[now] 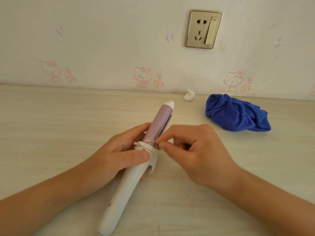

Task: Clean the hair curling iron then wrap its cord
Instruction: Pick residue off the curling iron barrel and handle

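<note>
Over the pale table (pixel 51 126): curling iron (pixel 131 183) slants away toward the wall, lilac barrel farthest off.
Left hand (pixel 119 154): wraps the iron at its white collar, thumb on top.
Right hand (pixel 196 150): pinches a cotton swab (pixel 150 141), its tip against the barrel base just above the collar.
Blue cloth (pixel 237 114): bunched, well right of the iron.
Crumpled tissue (pixel 189 95): against the wall, near the cloth.

Bare forearms (pixel 51 193); fingers (pixel 136 155) with short, plain nails.
</note>
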A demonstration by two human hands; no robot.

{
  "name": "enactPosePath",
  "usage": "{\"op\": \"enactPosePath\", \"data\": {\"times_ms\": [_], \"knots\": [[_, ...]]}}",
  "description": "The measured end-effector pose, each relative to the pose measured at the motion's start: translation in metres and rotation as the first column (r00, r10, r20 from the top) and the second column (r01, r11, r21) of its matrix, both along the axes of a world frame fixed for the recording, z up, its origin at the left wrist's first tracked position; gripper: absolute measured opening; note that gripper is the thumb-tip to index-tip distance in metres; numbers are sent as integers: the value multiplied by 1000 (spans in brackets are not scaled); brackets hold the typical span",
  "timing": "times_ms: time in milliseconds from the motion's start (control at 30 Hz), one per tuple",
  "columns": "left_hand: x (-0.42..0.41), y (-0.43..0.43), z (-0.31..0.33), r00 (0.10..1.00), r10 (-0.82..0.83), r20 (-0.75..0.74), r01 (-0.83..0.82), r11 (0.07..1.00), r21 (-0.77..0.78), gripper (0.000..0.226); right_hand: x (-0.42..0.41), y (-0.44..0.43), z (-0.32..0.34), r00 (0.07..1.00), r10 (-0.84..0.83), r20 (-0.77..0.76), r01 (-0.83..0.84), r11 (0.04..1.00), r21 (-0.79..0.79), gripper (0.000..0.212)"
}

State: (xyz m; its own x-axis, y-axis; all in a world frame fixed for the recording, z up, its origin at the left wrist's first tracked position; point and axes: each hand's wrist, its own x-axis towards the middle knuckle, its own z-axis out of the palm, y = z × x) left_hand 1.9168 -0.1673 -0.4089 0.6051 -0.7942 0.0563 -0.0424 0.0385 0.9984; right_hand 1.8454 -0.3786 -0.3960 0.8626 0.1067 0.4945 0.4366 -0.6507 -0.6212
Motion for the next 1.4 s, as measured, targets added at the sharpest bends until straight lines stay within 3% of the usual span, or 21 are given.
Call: {"op": "enactPosePath", "data": {"times_ms": [133,333,467,633,800,967,1100,1300,1400], "knots": [[0,-1,-1,1000,21,-22,-21,1000,19,61,16,-31,6,980,-193,-43,197,971,134,15],[4,-1,0,995,83,-59,-82,996,27,56,-1,1,-1,1000,10,11,-10,1000,16,11],[5,0,3,995,45,-84,-42,998,37,55,14,-25,5,985,-172,5,170,976,135,12],[9,3,8,961,13,-276,-18,1000,-16,57,1,1,-2,1000,-17,22,16,999,50,9],[2,-2,11,899,-23,-438,-13,997,-78,52,13,-17,3,989,-142,34,136,980,143,10],[-1,-4,13,835,-80,-545,-14,986,-166,50,-2,3,0,999,3,48,-7,996,93,10],[-1,-4,14,844,-98,-527,26,989,-142,49,13,-19,4,987,-158,30,149,969,195,12],[-5,-7,11,862,60,-503,-125,987,-96,45,3,1,-2,999,-19,42,15,994,105,9],[-5,-8,11,864,58,-500,-118,989,-88,45,13,-16,3,989,-137,51,125,973,193,14]]}}
